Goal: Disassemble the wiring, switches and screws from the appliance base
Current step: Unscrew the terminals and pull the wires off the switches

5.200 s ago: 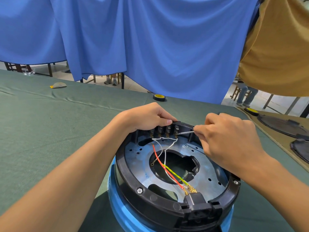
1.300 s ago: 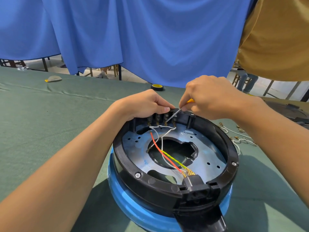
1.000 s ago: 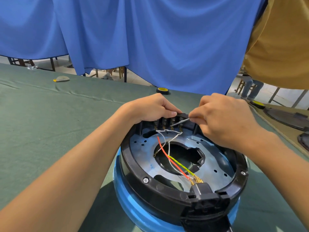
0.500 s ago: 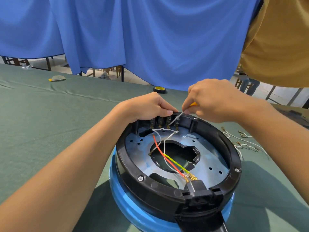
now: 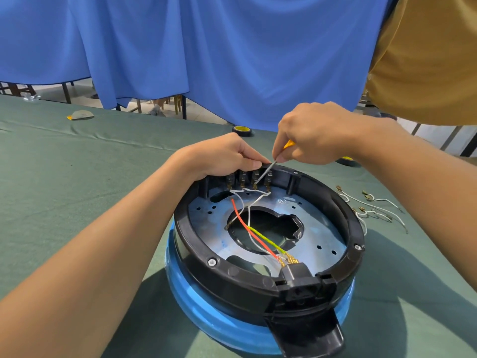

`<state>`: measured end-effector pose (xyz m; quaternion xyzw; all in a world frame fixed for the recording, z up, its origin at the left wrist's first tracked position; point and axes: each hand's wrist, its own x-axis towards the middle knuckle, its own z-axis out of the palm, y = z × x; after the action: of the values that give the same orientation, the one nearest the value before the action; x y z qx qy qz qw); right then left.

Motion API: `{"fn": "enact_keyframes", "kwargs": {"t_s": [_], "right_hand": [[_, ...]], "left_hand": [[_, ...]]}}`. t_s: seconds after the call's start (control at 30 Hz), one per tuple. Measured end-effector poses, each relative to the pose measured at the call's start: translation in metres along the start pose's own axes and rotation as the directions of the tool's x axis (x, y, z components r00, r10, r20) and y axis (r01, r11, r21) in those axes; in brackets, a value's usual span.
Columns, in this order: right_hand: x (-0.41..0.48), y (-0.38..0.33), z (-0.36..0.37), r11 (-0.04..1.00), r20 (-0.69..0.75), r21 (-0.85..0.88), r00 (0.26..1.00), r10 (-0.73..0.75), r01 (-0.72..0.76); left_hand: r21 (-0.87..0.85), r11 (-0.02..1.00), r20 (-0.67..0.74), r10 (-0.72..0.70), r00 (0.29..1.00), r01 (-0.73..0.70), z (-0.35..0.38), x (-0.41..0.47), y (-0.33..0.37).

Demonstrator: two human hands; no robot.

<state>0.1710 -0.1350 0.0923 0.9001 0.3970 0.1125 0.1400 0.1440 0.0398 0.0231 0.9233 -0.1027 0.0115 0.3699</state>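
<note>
While the left hand [image 5: 222, 157] curls over the far rim of the appliance base [image 5: 196, 254], gripping just above the terminal row [image 5: 244, 180], the right hand [image 5: 317, 133] pinches a small screwdriver [image 5: 265, 172] near its yellow handle, with the shaft angled down toward the third terminal from the left. The left grip likely braces the base against the prying push. The base sits mid-table on the green cloth [image 5: 77, 182], apparently inverted, metal plate exposed. White jumper wires [image 5: 249, 193] link the terminals. A red wire [image 5: 246, 227] and a yellow-green wire [image 5: 268, 240] cross the central opening to the black plug socket [image 5: 296, 277] at the near edge. Hex screws [image 5: 212, 262] sit in the ring, not yet removed. Loose white wires [image 5: 371, 206] lie on the cloth to the right, apart from the base, probably to keep detached parts clear of the work. Whether the tip touches the terminal cannot be told.
</note>
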Motion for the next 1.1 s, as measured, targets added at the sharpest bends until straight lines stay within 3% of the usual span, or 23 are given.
{"fn": "enact_keyframes", "kwargs": {"t_s": [0.23,0.53,0.77,0.97,1.1], "right_hand": [[0.000,0.000,-0.002,1.000,0.027,-0.009,0.999,0.021,-0.021],[0.018,0.009,0.001,0.991,0.100,0.110,0.991,-0.086,0.075],[0.022,0.011,-0.005,0.985,0.127,0.084,0.979,-0.162,0.153],[0.009,0.015,0.010,0.980,0.013,0.150,0.991,-0.137,0.133],[-0.015,0.011,0.024,0.995,-0.135,0.060,0.988,-0.074,0.083]], "left_hand": [[0.000,1.000,0.011,-0.007,1.000,0.007,0.000,-0.002,0.001],[-0.007,1.000,0.018,-0.003,1.000,0.003,-0.001,-0.001,0.000],[0.017,1.000,0.013,0.001,1.000,-0.001,0.000,-0.001,0.002],[0.010,1.000,0.001,0.016,1.000,-0.016,0.000,-0.002,0.000],[-0.002,1.000,0.000,0.017,1.000,-0.017,0.000,0.000,-0.001]]}}
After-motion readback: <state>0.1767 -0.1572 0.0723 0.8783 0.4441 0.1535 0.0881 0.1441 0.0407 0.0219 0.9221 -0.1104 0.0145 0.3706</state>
